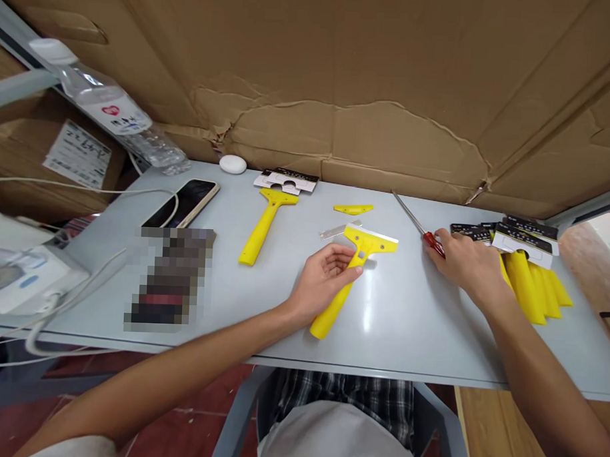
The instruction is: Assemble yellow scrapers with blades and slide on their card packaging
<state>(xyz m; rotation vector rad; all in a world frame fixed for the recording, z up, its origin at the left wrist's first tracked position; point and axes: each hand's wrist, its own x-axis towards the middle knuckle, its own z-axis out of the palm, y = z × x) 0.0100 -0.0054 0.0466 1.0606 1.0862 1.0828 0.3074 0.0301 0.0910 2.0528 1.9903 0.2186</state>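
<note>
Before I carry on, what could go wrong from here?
The loose blade lies near the left hand and might nick it. The screwdriver in the right hand could slip and scratch the held yellow scraper. The small yellow piece lies apart and might get knocked away.

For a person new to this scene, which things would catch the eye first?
Probably the bright yellow scraper in the left hand, over the middle of the table. To its right, the right hand holds a red-handled screwdriver. More yellow handles lie bunched toward the table's right end.
</note>
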